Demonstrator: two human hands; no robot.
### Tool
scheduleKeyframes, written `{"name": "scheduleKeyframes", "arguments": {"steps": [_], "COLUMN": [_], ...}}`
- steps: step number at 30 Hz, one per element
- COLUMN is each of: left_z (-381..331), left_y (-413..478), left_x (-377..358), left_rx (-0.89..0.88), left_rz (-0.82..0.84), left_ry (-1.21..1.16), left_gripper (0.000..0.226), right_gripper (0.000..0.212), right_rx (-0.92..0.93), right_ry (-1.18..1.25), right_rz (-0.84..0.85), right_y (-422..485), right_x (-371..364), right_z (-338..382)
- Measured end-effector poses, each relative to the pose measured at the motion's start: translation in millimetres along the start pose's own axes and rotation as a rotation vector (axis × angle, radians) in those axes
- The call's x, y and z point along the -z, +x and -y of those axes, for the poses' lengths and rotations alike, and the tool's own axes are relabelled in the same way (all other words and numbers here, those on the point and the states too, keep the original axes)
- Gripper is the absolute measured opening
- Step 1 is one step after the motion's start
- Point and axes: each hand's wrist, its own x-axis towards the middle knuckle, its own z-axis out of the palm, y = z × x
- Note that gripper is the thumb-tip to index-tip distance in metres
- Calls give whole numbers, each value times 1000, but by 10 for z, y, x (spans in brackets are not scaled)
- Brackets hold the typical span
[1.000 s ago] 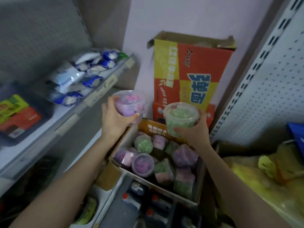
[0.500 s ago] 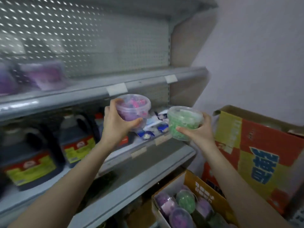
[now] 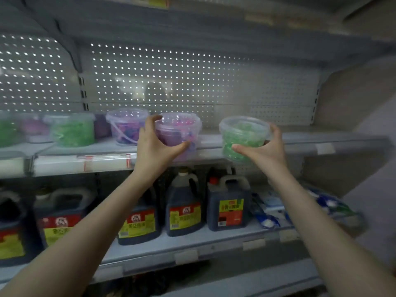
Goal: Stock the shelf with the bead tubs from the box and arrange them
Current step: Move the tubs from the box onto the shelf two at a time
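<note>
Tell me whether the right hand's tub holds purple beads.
No: the right hand grips the green bead tub, the left hand the purple bead tub.

The place is a shop. Grey metal shelving has a perforated back panel (image 3: 192,82) and label holders (image 3: 102,161) along the shelf front edges. Matching dark jugs (image 3: 185,213) with red-and-yellow labels line the lower shelf (image 3: 214,247). Bead tubs (image 3: 72,129) stand in a row on the upper shelf (image 3: 300,144), and blue-and-white packets (image 3: 270,211) lie at the lower shelf's right end.
</note>
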Motion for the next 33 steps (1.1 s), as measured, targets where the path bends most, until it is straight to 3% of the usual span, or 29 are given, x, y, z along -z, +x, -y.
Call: {"name": "scheduleKeyframes", "arguments": {"steps": [11,20,24,33], "left_z": [380,556,477,174], "left_y": [773,975,873,213], "left_x": [-170,-202,-141,-118], "left_rx": [73,196,182,-38], "left_rz": [45,269,290,273], "left_ry": [153,204,288,545], "left_gripper": [88,102,96,49], "right_gripper": [103,115,99,53], "right_rx": [-14,-58,2,105], "right_ry": [-13,-356,-342,-469], "right_rz": [61,128,110,13], "right_y": [712,886,788,125], "right_x": [-1035,-1257,-1130,-451], "right_z": [97,-66,-39,-334]}}
